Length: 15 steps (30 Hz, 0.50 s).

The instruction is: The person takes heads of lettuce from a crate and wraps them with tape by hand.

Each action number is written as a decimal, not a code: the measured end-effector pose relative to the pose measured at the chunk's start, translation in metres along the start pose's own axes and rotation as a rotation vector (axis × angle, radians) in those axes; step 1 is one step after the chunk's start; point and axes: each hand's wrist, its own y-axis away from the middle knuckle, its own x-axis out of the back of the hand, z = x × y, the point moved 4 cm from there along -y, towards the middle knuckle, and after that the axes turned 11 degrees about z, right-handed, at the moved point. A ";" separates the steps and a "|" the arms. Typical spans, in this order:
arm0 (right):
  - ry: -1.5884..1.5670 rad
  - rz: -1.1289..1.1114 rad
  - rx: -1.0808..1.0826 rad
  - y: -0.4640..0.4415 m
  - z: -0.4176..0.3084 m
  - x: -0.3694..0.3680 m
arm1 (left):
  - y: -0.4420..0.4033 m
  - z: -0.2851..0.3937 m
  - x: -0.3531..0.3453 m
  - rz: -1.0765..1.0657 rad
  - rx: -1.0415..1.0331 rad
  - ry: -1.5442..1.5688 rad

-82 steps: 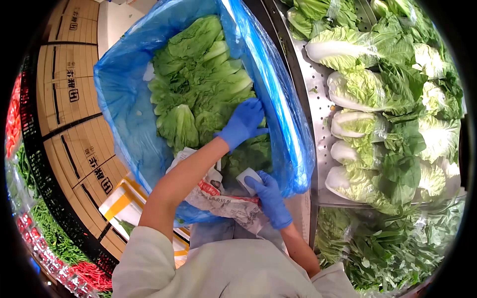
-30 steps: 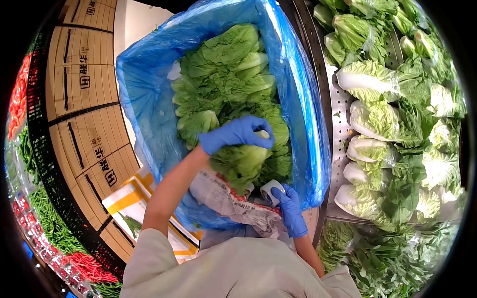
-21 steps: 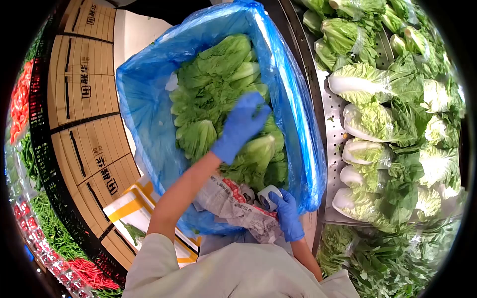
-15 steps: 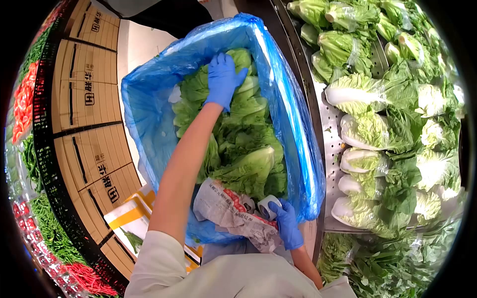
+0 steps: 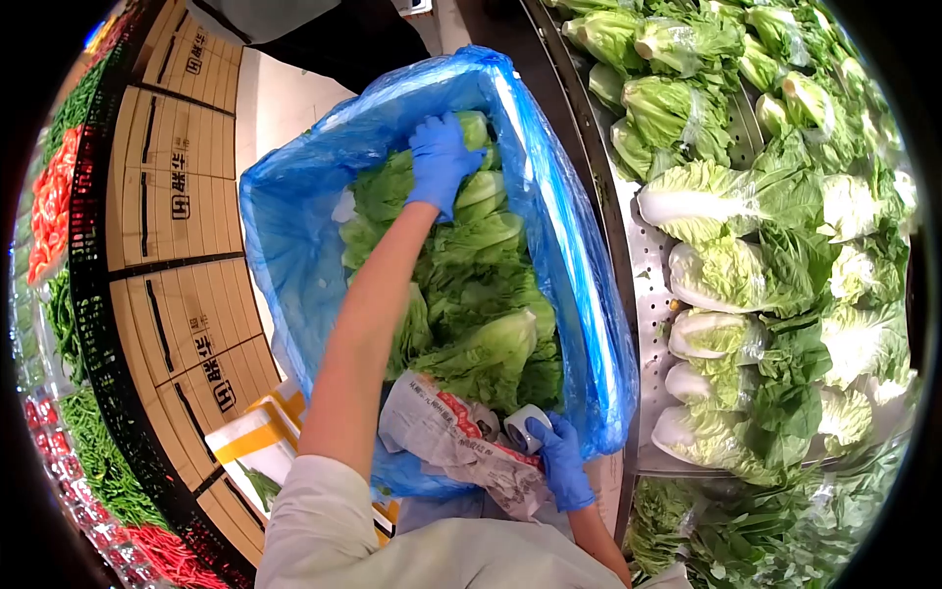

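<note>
My left hand (image 5: 442, 167), in a blue glove, reaches to the far end of a box lined with blue plastic (image 5: 608, 353). Its fingers curl over a head of green lettuce (image 5: 474, 128), and their tips are partly hidden among the leaves. More lettuce (image 5: 491, 348) lies below that hand, inside the liner. My right hand (image 5: 563, 461), also gloved in blue, grips a roll of tape (image 5: 527, 429) at the box's near right corner. Beside the roll, a crumpled sheet of newspaper (image 5: 442, 427) lies over the near edge and the nearest leaves.
On the right, a perforated metal shelf (image 5: 648, 265) carries napa cabbages (image 5: 721, 275) and wrapped lettuces (image 5: 677, 113). Cardboard boxes (image 5: 191, 221) line the left side, beside green chillies (image 5: 103, 461) and red chillies (image 5: 172, 555). A person in dark clothing (image 5: 343, 44) stands beyond the box.
The fingers of my left hand, spread over the lettuce before, are now bent around a head at the far end. My right hand keeps the tape roll; the view has shifted slightly.
</note>
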 end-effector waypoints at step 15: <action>0.044 -0.033 0.081 0.007 -0.016 -0.006 | 0.130 -0.060 0.207 0.609 0.324 1.134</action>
